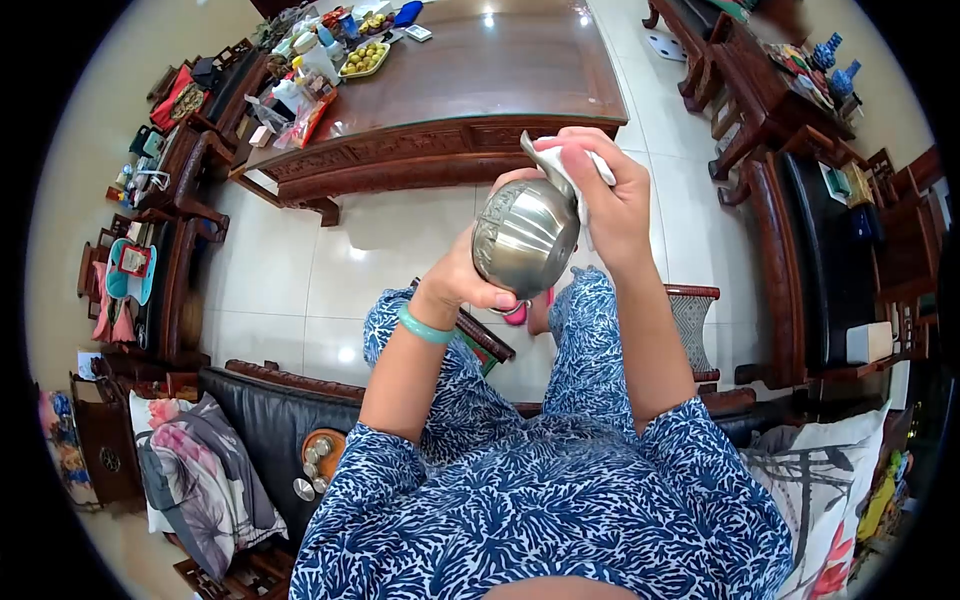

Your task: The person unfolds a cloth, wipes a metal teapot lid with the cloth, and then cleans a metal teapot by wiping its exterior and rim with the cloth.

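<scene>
"What did the head view show?"
"A round, brushed-metal pot (528, 245) with an embossed band, tilted in midair near the patterned trousers (590, 345)."
"And the fingers?"
"The left hand (462, 265) curled them round it; the right hand (622, 190) pinched white cloth (604, 168) against its curved lip."
</scene>
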Motion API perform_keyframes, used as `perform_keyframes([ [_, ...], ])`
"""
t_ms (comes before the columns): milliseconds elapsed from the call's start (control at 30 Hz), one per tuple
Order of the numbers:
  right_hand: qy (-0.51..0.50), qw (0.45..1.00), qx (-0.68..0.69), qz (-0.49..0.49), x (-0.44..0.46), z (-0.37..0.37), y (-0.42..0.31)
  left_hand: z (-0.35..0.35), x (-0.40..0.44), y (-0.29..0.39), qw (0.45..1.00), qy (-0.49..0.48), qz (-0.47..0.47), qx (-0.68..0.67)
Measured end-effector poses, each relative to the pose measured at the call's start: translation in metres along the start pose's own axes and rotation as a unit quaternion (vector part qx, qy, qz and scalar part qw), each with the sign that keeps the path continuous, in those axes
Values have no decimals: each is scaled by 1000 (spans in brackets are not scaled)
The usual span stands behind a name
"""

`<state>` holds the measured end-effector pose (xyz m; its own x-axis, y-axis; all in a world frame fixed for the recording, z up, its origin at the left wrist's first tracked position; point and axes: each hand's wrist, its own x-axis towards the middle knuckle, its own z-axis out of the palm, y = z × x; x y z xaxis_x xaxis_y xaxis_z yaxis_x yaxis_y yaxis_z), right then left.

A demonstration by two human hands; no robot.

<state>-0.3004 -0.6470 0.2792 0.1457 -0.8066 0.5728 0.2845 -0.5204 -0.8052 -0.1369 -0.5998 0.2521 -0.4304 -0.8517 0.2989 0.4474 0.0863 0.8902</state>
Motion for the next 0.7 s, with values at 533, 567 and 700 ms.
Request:
perform_keyframes([
  [533,156,952,-68,254,-130,-113,124,-8,2,-25,993,99,-48,32],
  [567,185,902,-251,298,-171,-145,155,-8,0,-21,992,113,-47,36],
  [700,52,639,-609,467,-335,-238,185,-18,-19,-13,986,156,-50,43],
])
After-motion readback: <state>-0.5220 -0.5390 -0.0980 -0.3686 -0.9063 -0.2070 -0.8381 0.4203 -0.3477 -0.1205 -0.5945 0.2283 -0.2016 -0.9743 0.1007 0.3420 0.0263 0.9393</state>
